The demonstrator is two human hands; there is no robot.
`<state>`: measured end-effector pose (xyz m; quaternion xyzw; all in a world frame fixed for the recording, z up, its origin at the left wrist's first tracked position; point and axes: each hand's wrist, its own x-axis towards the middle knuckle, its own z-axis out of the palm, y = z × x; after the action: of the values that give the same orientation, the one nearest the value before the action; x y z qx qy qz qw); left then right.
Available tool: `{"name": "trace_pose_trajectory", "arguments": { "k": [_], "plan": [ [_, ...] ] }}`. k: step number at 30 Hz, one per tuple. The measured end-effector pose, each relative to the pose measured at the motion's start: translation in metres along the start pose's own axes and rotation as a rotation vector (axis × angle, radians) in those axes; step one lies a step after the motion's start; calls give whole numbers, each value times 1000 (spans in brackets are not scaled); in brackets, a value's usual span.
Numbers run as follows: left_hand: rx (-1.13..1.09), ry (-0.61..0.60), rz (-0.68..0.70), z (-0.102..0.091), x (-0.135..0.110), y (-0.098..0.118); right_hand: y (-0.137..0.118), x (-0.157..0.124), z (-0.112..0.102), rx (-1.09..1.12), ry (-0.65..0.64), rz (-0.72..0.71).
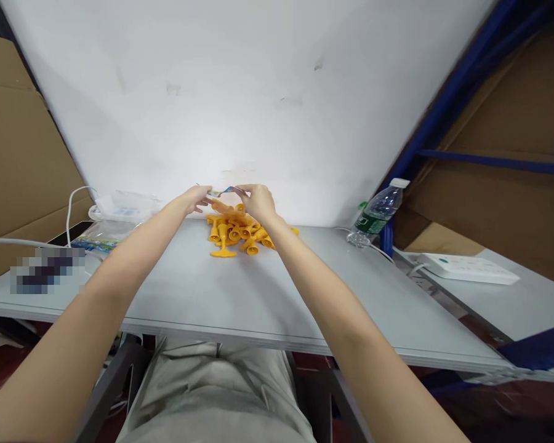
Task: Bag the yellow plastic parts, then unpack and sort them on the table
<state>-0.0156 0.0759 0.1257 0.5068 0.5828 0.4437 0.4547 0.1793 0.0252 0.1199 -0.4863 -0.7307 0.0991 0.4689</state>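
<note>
fingers [242, 190] of the right hand [259, 203] and of the left hand [194, 200] pinch opposite ends of a small clear packet [226, 191] with blue print, held just above a pile of orange plastic pieces [235, 232]. both arms stretch far out over the grey table [240, 301]. clear bags [120, 212] lie to the left, a water bottle [377, 213] and a power strip [468, 269] well to the right.

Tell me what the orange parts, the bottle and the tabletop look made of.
Orange parts: probably moulded plastic; uniform colour, smooth semi-gloss.
Bottle: clear thin plastic; see-through wall, white cap.
Tabletop: matte pale grey sheet, laminate or painted board; cannot tell which.
Small packet, pinched between left hand and right hand: seemingly thin clear film, blue print.
</note>
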Motion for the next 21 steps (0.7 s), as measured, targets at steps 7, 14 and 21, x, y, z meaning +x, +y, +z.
{"name": "trace_pose_trajectory", "arguments": {
  "k": [7, 14, 21],
  "plan": [
    [-175, -11, 88, -15, -5, 31, 0, -7, 4, 218, 116, -66],
    [-373, 16, 136, -2, -26, 50, 12, -22, 18, 380, 10, 54],
    [-539, 30, 320, 4, -31, 54, 23, -25, 31, 503, 156, 268]
  ]
}}
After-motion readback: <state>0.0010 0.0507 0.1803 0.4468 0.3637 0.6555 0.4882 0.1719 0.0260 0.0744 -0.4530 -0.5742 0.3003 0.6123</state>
